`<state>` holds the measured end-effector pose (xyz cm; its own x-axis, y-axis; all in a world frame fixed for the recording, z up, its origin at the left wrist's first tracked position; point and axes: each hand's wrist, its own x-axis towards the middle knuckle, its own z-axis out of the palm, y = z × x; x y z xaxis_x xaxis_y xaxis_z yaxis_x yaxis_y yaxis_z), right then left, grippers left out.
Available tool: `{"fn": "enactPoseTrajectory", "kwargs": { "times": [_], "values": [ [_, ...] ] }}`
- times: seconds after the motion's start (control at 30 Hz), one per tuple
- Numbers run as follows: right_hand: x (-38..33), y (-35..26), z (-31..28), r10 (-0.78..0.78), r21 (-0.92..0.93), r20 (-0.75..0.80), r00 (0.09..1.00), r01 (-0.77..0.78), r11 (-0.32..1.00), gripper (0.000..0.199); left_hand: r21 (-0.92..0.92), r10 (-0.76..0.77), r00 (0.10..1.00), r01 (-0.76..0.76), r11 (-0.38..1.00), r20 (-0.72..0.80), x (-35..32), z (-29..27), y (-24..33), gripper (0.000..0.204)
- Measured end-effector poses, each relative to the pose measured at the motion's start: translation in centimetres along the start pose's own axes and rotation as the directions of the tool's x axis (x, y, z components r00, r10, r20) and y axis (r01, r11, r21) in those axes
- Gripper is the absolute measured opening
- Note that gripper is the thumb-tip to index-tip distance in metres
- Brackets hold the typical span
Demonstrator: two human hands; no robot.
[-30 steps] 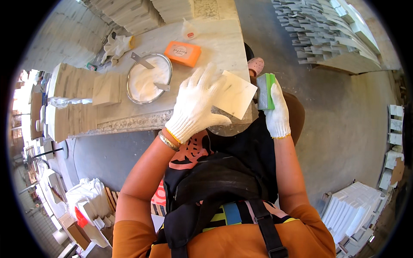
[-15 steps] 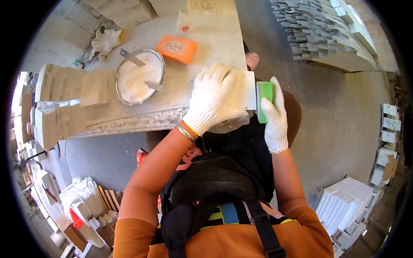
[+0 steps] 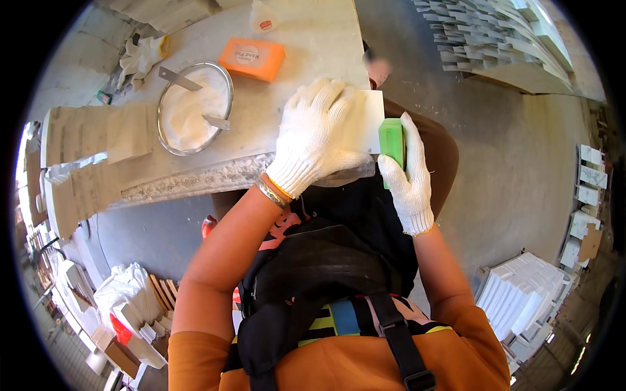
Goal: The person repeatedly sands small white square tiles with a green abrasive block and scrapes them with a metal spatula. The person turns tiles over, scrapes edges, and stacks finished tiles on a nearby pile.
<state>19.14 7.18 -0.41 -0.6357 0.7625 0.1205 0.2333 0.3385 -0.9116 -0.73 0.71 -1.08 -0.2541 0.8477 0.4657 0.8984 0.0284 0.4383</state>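
Observation:
Both my hands wear white knit gloves. My left hand (image 3: 321, 135) lies flat over a pale square tile (image 3: 370, 116) at the near right corner of the stone worktable (image 3: 313, 39), fingers spread and pressing it down. Against the tile's right edge sits a green block (image 3: 392, 143), and my right hand (image 3: 407, 179) grips it. Most of the tile is hidden under the left glove.
On the table stand a round metal bowl of white powder (image 3: 193, 107) with two metal tools in it, an orange block (image 3: 252, 58), a spare glove (image 3: 142, 55) and a small bottle (image 3: 263, 19). Stacks of pale tiles lie at far right (image 3: 502, 39), lower right (image 3: 528, 306) and lower left (image 3: 134, 306).
My left hand has flattened and slid over the tile, now covering most of it. The green block has stayed at the tile's right edge. The view has shifted slightly.

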Motion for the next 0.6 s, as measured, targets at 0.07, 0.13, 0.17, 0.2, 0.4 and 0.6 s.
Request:
{"fn": "enactPoseTrajectory", "kwargs": {
  "times": [0.07, 0.13, 0.17, 0.2, 0.4, 0.6],
  "values": [
    [1.2, 0.7, 0.3, 0.040, 0.029, -0.032, 0.999, -0.039, 0.999, 0.069, -0.018, -0.027, 0.998, 0.028, 0.999, 0.061, 0.3, -0.4, 0.4, 0.080],
    [4.7, 1.9, 1.3, 0.050, 0.152, -0.113, 0.992, -0.032, 0.988, 0.063, -0.017, -0.023, 0.996, 0.024, 1.000, 0.089, 0.6, -0.9, 0.6, 0.080],
    [6.3, 1.8, 1.5, 0.108, 0.269, -0.082, 0.991, -0.082, 0.960, 0.057, -0.020, -0.008, 0.996, 0.010, 1.000, 0.086, 0.5, -0.7, 0.5, 0.079],
    [7.0, 1.9, 1.5, 0.114, 0.323, -0.054, 0.992, -0.090, 0.942, 0.055, -0.015, 0.002, 0.997, -0.001, 1.000, 0.079, 0.5, -0.8, 0.3, 0.079],
    [1.4, -0.2, 0.2, 0.226, 0.390, 0.001, 0.974, -0.209, 0.897, 0.065, -0.004, -0.051, 0.995, 0.052, 0.999, 0.091, 0.4, -1.1, 0.8, 0.085],
    [4.9, 1.4, 1.3, 0.113, 0.318, -0.066, 0.991, -0.086, 0.944, 0.065, 0.027, 0.003, 0.996, -0.005, 1.000, 0.088, 0.3, -0.7, 0.5, 0.085]
  ]
}}
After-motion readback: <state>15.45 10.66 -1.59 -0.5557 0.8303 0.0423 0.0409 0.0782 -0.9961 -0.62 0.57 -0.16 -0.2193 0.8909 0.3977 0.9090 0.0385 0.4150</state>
